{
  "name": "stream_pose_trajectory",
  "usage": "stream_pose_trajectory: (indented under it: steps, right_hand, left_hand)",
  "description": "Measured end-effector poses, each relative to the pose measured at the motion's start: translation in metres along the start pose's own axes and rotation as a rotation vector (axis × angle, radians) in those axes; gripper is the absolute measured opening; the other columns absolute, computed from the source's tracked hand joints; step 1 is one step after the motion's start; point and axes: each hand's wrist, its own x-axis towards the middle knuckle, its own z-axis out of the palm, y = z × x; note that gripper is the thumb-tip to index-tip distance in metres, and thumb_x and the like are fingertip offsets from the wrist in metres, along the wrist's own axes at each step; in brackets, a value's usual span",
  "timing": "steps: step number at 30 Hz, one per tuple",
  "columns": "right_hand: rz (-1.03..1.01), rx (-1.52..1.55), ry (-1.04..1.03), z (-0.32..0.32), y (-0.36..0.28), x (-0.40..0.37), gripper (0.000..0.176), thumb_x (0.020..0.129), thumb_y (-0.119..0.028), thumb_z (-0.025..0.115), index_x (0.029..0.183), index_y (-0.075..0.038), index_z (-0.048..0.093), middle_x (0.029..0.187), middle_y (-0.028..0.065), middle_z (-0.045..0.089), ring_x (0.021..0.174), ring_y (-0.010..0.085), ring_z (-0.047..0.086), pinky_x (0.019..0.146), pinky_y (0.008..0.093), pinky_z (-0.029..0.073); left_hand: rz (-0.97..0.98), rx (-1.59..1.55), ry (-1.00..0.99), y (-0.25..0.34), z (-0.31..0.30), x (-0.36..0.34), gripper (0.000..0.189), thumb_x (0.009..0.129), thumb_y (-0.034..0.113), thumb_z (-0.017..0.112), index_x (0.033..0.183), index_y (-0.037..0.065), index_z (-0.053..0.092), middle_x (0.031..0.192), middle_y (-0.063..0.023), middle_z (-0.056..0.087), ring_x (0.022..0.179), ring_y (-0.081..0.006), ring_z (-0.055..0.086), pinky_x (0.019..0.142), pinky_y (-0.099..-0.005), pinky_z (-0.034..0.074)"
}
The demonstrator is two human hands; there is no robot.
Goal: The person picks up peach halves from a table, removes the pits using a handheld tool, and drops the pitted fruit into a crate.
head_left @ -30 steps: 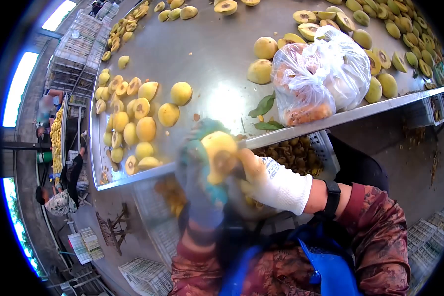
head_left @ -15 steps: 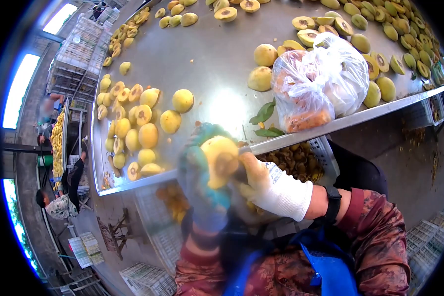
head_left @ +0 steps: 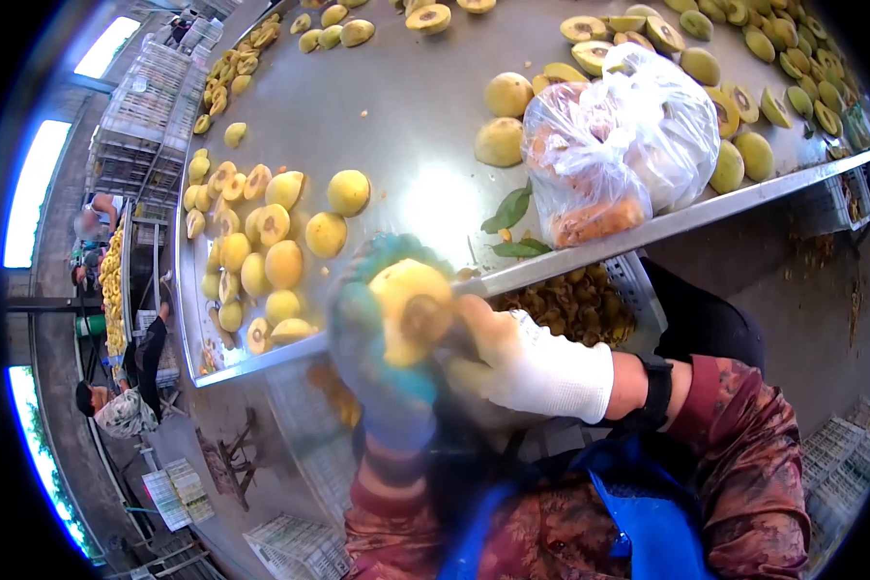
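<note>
The gloved left hand [head_left: 356, 324] gripped a yellow peach half [head_left: 401, 290] by the metal table's [head_left: 396, 145] near edge; the gloved right hand [head_left: 527, 362] curled against its brown centre, its hold too blurred to tell. Apparently mid-pitting, the next move called for steady left-hand support.

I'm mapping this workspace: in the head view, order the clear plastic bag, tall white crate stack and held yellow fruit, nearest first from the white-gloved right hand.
1. Held yellow fruit, in the left hand.
2. Clear plastic bag, ahead and rightward.
3. Tall white crate stack, far left background.
</note>
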Motion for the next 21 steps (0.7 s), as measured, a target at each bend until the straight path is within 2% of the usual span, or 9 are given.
stream_pose_trajectory:
  steps: [3,4,5,9,10,12,15,18,21]
  right_hand:
    - [0.418,0.336,-0.069,-0.019,-0.036,0.009,0.039,0.091,-0.02,0.064,0.12,-0.003,0.043,0.077,0.0127,0.058,0.061,0.0241,0.06,0.056,0.0349,0.05]
    - [0.59,0.468,-0.106,-0.023,-0.042,0.012,0.04,0.092,-0.022,0.063,0.121,-0.003,0.043,0.075,0.0102,0.058,0.059,0.0191,0.059,0.054,0.0326,0.05]
    - [0.572,0.595,-0.081,-0.021,-0.039,0.011,0.043,0.093,-0.027,0.063,0.124,-0.005,0.043,0.074,0.005,0.056,0.058,0.0093,0.056,0.051,0.0275,0.048]
    - [0.483,0.428,0.083,-0.036,-0.031,0.022,0.042,0.092,-0.026,0.064,0.123,-0.003,0.046,0.075,0.0059,0.056,0.058,0.011,0.058,0.051,0.0287,0.049]
    - [0.579,0.438,0.061,-0.047,-0.034,0.025,0.041,0.091,-0.024,0.066,0.121,-0.002,0.047,0.079,0.0118,0.061,0.065,0.0209,0.064,0.058,0.0349,0.052]
    - [-0.035,-0.025,0.349,-0.039,0.0,0.027,0.039,0.089,-0.02,0.065,0.119,-0.001,0.048,0.085,0.0189,0.064,0.076,0.0337,0.066,0.067,0.0411,0.052]
    - [0.073,-0.005,0.308,-0.041,-0.009,0.024,0.038,0.088,-0.019,0.065,0.117,-0.001,0.049,0.089,0.0235,0.064,0.085,0.0413,0.064,0.073,0.044,0.051]
    - [0.142,-0.103,0.161,-0.037,-0.018,0.017,0.038,0.088,-0.021,0.065,0.116,-0.001,0.049,0.089,0.0244,0.063,0.083,0.0412,0.064,0.07,0.0445,0.05]
    - [0.092,-0.148,0.116,-0.022,0.0,0.014,0.033,0.088,-0.023,0.062,0.107,-0.002,0.047,0.082,0.024,0.06,0.076,0.0425,0.061,0.064,0.0479,0.047]
  left_hand:
    - [-0.055,-0.199,0.007,0.008,0.001,0.009,0.044,0.105,0.027,0.031,0.128,-0.006,0.049,0.127,-0.0142,0.054,0.114,-0.0223,0.054,0.101,-0.0357,0.042]
    - [-0.038,-0.15,0.046,0.01,0.007,0.009,0.047,0.104,0.031,0.032,0.13,-0.005,0.048,0.125,-0.0148,0.056,0.111,-0.0238,0.056,0.1,-0.0369,0.044]
    - [-0.023,-0.104,0.083,0.011,0.016,0.009,0.05,0.104,0.036,0.034,0.133,-0.003,0.046,0.123,-0.0153,0.058,0.108,-0.0254,0.058,0.098,-0.038,0.046]
    - [-0.098,-0.353,0.033,-0.013,0.011,0.011,0.05,0.104,0.039,0.037,0.138,0.003,0.043,0.124,-0.0124,0.057,0.112,-0.0246,0.057,0.1,-0.0395,0.044]
    - [-0.123,-0.326,0.126,-0.016,0.017,0.01,0.049,0.104,0.04,0.037,0.137,0.004,0.044,0.124,-0.0116,0.057,0.111,-0.0238,0.057,0.1,-0.0391,0.044]
    - [-0.238,-0.329,0.074,-0.01,0.016,0.009,0.048,0.104,0.041,0.037,0.134,0.005,0.047,0.122,-0.0095,0.058,0.11,-0.022,0.058,0.098,-0.037,0.046]
    - [-0.314,-0.286,0.097,-0.016,0.003,0.012,0.049,0.103,0.044,0.038,0.131,0.005,0.05,0.121,-0.009,0.06,0.109,-0.0223,0.059,0.095,-0.0352,0.049]
    - [-0.245,-0.44,0.101,-0.012,-0.003,0.014,0.05,0.102,0.043,0.041,0.131,0.004,0.05,0.121,-0.0111,0.06,0.108,-0.0241,0.059,0.095,-0.0381,0.048]
    - [-0.322,-0.46,0.112,0.0,0.002,0.015,0.051,0.1,0.041,0.045,0.131,0.001,0.049,0.123,-0.0133,0.059,0.11,-0.0258,0.059,0.097,-0.0411,0.047]
